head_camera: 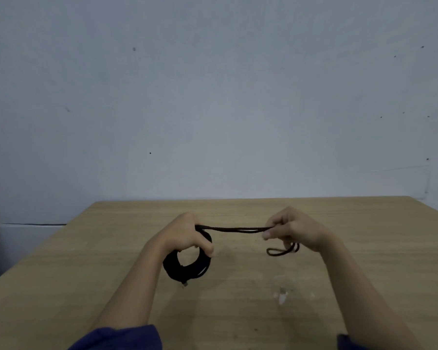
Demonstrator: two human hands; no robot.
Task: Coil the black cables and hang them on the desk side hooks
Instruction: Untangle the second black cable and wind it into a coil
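A black cable [234, 229] is stretched taut between my two hands above the wooden desk [339, 286]. My left hand [185, 233] grips a thick round coil [187, 267] of that cable, which hangs below the fingers just over the desk. A small plug end pokes out under the coil. My right hand [292, 231] pinches the doubled strand between thumb and fingers. A short loop of cable [282, 250] dangles under the right hand. No desk side hooks are in view.
A plain grey wall [213, 97] rises right behind the desk's far edge. A small pale scrap [281, 295] lies on the desk near my right forearm. The desk's left edge runs diagonally at the lower left, with floor beyond it.
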